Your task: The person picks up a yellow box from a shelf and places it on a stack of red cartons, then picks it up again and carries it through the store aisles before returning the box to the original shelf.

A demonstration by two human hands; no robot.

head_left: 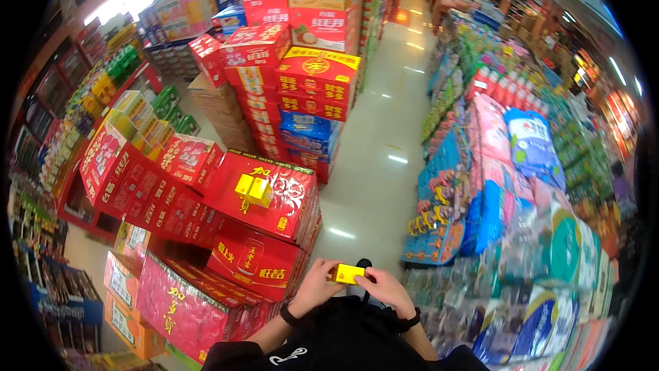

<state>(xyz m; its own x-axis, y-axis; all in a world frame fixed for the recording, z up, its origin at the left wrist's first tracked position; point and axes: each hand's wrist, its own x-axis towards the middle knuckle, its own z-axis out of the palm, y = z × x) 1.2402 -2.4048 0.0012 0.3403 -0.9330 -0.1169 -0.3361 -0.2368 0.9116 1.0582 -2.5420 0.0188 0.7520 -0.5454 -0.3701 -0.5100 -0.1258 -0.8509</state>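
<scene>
Blue bag (534, 148) beside pink bag (488, 126)

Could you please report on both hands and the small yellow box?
Left hand, right hand: both holding small yellow box. More yellow boxes atop red carton, ahead-left. No visible obstruction.

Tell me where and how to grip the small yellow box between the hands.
Probably by its short ends, from left and right: the small yellow rectangular box lies lengthwise between the left hand and right hand, broad face toward the camera.

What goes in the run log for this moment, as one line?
left hand: gripping small yellow box | right hand: gripping same box | ahead-left: yellow packs on red carton
</scene>
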